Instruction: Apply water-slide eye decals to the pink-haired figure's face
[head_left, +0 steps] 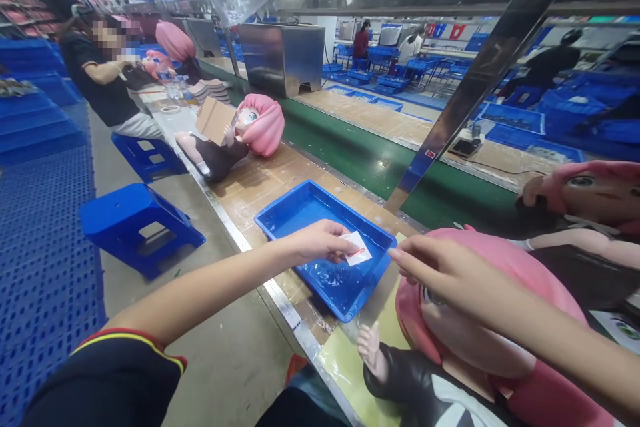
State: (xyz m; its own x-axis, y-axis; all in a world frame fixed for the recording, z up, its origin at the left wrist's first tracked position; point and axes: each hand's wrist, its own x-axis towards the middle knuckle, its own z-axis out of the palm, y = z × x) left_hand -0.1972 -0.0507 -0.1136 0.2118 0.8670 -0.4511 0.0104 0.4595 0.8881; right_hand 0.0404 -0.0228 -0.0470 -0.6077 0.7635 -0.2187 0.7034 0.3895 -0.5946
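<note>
Pinched in my left hand (327, 242) is a small white square piece (357, 249) with a red mark on it. It is held above a blue tray (325, 280) with some water in it. My right hand (425, 260) reaches in from the right, past the tray's right corner, its fingers bent towards each other; whether they hold anything is too small to tell. Below my right arm lies a large pink-haired figure (480, 253) in dark clothes, on a yellowish sheet (340, 370), its small hand raised.
Another pink-haired figure (260, 123) with a tan board (215, 120) lies farther along the bench. A green conveyor (350, 147) and a slanted metal post (465, 87) stand beyond. Blue stools (135, 213) are at the left, near a seated person (100, 73). More figures lie at the right.
</note>
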